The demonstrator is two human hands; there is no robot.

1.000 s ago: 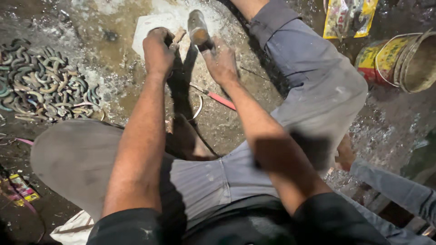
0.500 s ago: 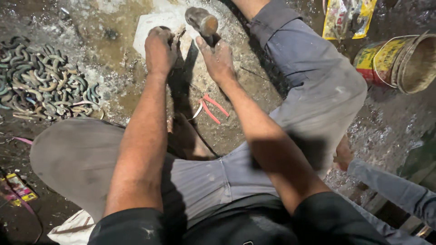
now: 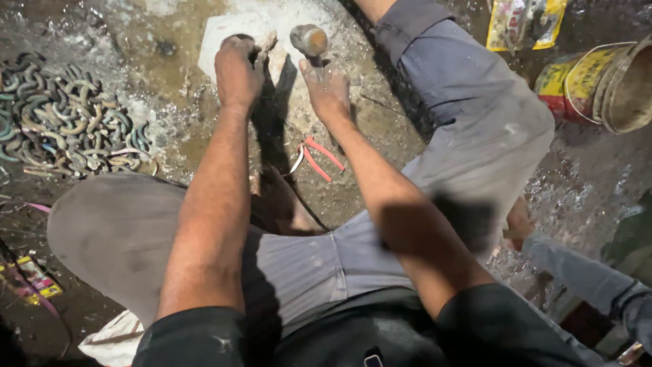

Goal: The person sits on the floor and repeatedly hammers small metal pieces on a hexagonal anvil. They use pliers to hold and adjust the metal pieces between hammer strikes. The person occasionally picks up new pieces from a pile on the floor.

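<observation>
Right hand (image 3: 329, 92) grips a round-headed metal hammer (image 3: 309, 39), left hand (image 3: 238, 71) pins a small piece (can't tell what) on the pale stone slab (image 3: 217, 34); a big pile of curved metal hooks (image 3: 68, 126) sits nearby.

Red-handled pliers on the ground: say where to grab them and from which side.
Grip the pliers by the two red handles, coming from the right and above. The handles splay toward the lower right with bare ground beside them; the jaw end lies toward the left, near the shadowed leg.

Top right, a yellow packet (image 3: 526, 24) with red and green print lies flat on the floor. Just below and right of that packet, a tipped bucket (image 3: 598, 85) wears a yellow-and-red label. Far from the packet, at bottom left, sits 1 small yellow-pink wrapper (image 3: 37, 278).
</observation>
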